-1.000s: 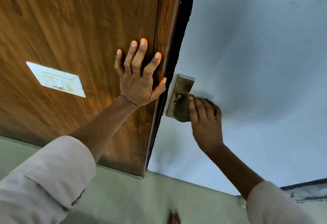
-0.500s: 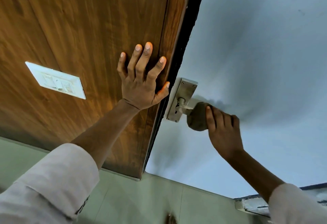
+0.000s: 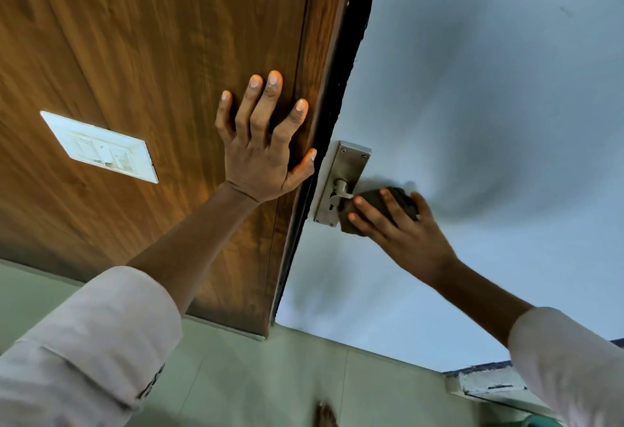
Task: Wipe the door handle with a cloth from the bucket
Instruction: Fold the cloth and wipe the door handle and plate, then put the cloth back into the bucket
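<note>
Head view: since the earlier frame, the cloth had been slid left along the door handle, gripped by the right hand. The left hand was spread flat on the wooden panel.

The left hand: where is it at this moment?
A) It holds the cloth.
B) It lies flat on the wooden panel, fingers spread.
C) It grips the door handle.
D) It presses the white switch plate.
B: the left hand is spread open on the wooden panel, while the right hand holds the cloth.
</note>
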